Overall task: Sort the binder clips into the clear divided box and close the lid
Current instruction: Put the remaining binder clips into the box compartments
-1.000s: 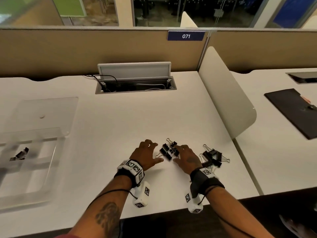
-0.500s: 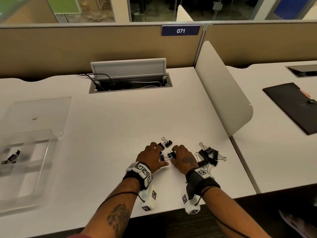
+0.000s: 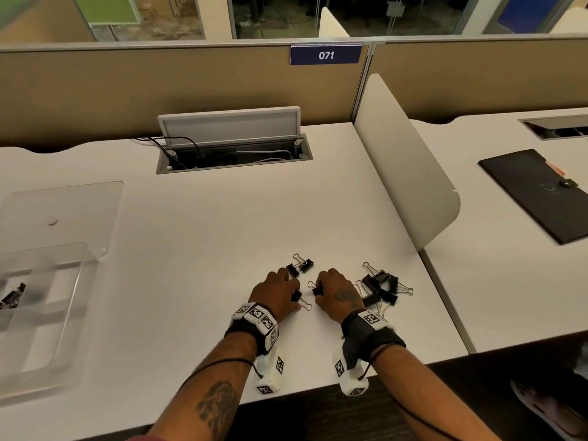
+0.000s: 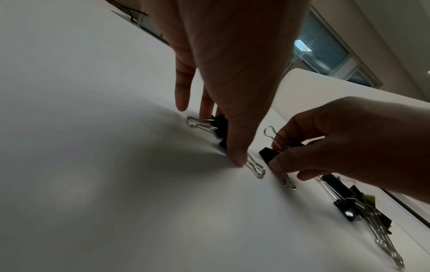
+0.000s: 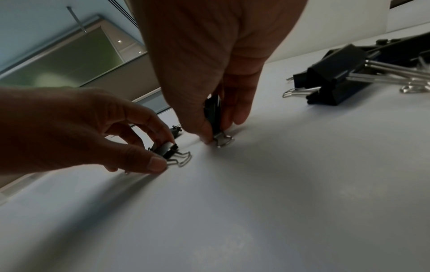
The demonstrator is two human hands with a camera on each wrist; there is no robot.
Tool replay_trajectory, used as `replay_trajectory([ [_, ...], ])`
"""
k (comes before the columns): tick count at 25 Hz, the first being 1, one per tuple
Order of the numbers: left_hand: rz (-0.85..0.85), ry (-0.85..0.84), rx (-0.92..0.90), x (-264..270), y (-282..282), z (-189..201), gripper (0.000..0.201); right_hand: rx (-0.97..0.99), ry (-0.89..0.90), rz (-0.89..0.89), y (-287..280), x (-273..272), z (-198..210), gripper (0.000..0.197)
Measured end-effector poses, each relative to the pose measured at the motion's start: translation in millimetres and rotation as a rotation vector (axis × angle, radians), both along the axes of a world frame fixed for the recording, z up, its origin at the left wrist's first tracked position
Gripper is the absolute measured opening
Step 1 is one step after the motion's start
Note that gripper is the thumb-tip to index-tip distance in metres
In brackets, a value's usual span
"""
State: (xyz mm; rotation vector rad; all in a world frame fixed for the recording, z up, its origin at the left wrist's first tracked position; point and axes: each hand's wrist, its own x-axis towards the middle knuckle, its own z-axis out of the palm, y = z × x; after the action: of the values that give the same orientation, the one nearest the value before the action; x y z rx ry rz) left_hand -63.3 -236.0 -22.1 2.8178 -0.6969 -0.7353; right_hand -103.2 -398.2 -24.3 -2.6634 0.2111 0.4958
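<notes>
My left hand (image 3: pixel 294 294) pinches a small black binder clip (image 3: pixel 300 300) between thumb and fingers, low on the white desk. The left wrist view shows that grip (image 4: pixel 221 136) on the clip (image 4: pixel 220 127). Just right of it, my right hand (image 3: pixel 318 289) pinches another small clip (image 3: pixel 314 288); in the right wrist view that hand (image 5: pixel 218 128) holds its clip (image 5: pixel 213 110) upright, wire handle touching the desk. Two more small clips (image 3: pixel 300 266) lie just beyond my left fingers. A pile of larger clips (image 3: pixel 381 288) lies right of my right hand. The clear divided box (image 3: pixel 79 281) stands far left, lid (image 3: pixel 63 211) open.
A clip (image 3: pixel 12 297) lies in one left compartment of the box. An open cable tray (image 3: pixel 234 154) sits at the back of the desk. A white divider panel (image 3: pixel 410 173) stands on the right, with a black folder (image 3: pixel 541 192) on the neighbouring desk.
Both hands closed in on the small cluster of clips, then drew slightly apart, each now pinching one clip. Two small clips stay behind on the desk.
</notes>
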Motion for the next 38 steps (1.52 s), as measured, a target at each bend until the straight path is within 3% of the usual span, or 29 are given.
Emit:
replay_trajectory([
  [5, 0.005, 0.035, -0.023, -1.2, 1.5, -1.0, 0.043, -0.01, 0.032, -0.007, 0.8, -0.5, 3.0, 0.039],
  [11, -0.004, 0.061, -0.028, -0.4, 3.9, -2.3, 0.03, -0.003, 0.045, -0.021, -0.3, -3.9, 1.8, 0.026],
  [19, 0.049, 0.054, -0.077, 1.0, 17.6, -5.3, 0.019, -0.032, 0.007, -0.012, 3.7, -4.9, 1.9, 0.025],
  [27, 0.114, 0.008, -0.13, 9.1, 39.2, 4.0, 0.027, 0.077, 0.01, -0.103, 16.5, 7.2, 7.1, 0.022],
  [33, 0.249, -0.027, -0.268, 16.9, 80.9, 29.3, 0.031, 0.256, -0.093, -0.085, 57.9, 33.9, 27.4, 0.019],
  [38, 0.411, -0.164, -0.365, 19.7, 181.2, 56.2, 0.031, 0.28, -0.159, 0.076, 152.7, 71.8, 49.1, 0.017],
])
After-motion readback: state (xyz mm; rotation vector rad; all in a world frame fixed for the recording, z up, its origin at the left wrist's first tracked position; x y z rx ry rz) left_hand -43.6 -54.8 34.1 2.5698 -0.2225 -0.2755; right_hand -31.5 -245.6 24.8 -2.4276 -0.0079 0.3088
